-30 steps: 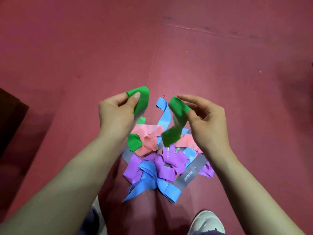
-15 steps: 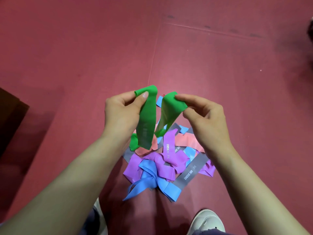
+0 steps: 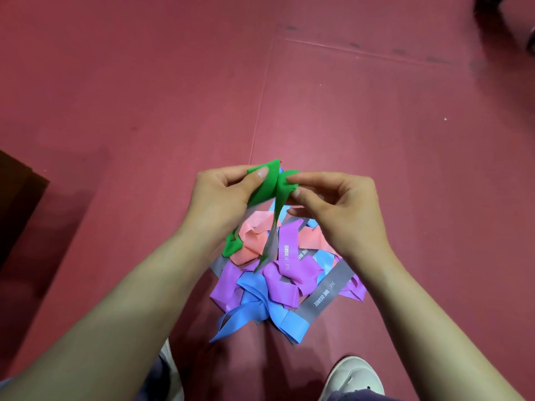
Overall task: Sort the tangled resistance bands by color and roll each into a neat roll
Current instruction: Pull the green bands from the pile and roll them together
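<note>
- The flat green elastic resistance band (image 3: 264,183) is held up above the heap, with a twisted tail hanging down to it
- The left hand (image 3: 223,198) pinches one fold of it; the right hand (image 3: 338,209) pinches another, just beside
- Step, as I judge: freeing the first colour; no rolling begun
- Next needs the tail drawn clear and the twist flattened
- Beneath, the tangled heap of pink, purple, blue and grey bands (image 3: 289,273) lies on the dark red floor mat (image 3: 144,96)

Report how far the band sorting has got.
Done: no finished roll shows. In hand: left hand and right hand pinch a green band, held up, its tail hanging down. Left: pink bands, purple bands, blue bands and grey bands lie tangled on the floor, unrolled.
</note>
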The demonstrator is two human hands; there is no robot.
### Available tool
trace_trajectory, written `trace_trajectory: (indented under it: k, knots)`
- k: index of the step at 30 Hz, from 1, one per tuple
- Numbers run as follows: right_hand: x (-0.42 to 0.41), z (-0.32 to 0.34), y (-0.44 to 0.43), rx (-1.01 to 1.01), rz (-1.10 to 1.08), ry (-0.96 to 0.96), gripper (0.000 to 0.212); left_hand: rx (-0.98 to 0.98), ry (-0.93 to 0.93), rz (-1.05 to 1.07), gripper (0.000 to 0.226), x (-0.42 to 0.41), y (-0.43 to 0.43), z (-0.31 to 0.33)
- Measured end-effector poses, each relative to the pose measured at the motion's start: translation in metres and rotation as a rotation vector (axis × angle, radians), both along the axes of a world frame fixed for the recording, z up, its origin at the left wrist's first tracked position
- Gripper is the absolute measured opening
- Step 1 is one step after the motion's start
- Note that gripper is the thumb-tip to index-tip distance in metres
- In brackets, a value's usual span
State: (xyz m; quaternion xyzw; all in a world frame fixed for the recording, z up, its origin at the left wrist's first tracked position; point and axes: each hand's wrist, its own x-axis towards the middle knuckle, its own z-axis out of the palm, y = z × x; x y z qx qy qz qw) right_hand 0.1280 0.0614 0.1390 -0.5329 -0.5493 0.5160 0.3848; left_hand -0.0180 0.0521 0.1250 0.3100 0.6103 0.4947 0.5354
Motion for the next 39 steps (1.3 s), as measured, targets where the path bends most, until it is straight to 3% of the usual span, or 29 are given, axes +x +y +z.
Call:
trace_trajectory:
  k: [5, 13, 26, 30, 39]
  knots:
    - [0.0029, 0.0001, 0.0022, 0.170, -0.010, -0.251, 0.022, -0.037, 0.018, -0.030, 0.016, 0.0014, 0.0016, -0.0017]
    - [0.0022, -0.0022, 0.0043, 0.113, 0.098, -0.158, 0.020, -0.067, 0.010, -0.137, 0.024, 0.0037, 0.0014, -0.0003]
    - [0.0013, -0.0004, 0.0039, 0.189, -0.020, -0.193, 0.023, -0.075, -0.130, -0.292, 0.031, 0.0072, 0.0012, -0.0023]
    - [0.0011, -0.0020, 0.0044, 0.154, -0.066, -0.191, 0.022, -0.099, -0.174, -0.329, 0.043, 0.0088, 0.0009, -0.0034]
    - [0.0011, -0.0030, 0.0044, 0.134, -0.111, -0.162, 0.025, -0.020, -0.173, -0.339, 0.025, 0.0098, -0.0027, -0.0059]
